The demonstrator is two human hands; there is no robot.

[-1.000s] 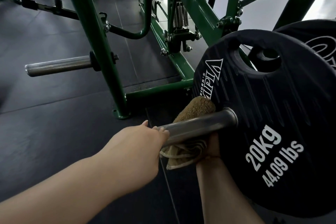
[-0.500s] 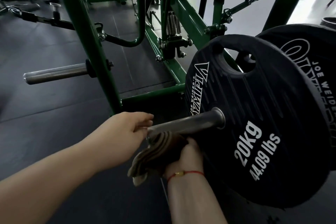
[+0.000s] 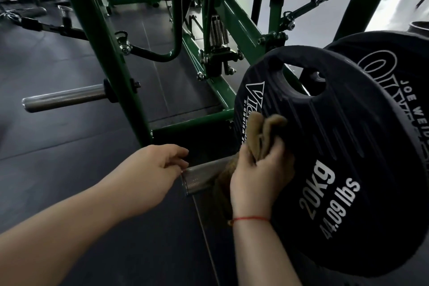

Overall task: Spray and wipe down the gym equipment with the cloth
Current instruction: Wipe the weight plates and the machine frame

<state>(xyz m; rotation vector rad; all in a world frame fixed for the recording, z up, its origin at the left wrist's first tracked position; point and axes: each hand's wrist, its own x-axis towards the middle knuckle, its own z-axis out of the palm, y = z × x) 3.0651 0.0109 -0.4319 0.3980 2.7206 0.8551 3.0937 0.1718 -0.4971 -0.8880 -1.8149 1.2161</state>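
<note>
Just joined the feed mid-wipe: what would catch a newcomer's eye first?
The big black 20kg plate fills the right side. The right hand grips a brown cloth against its face, by the steel bar; the left hand rests at that bar's end, with the green frame behind.

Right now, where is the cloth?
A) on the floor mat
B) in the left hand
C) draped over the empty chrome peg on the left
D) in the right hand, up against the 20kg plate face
D: the right hand grips the brown cloth against the face of the 20kg plate, while the left hand holds no cloth and only touches the end of the bar sleeve.
</note>
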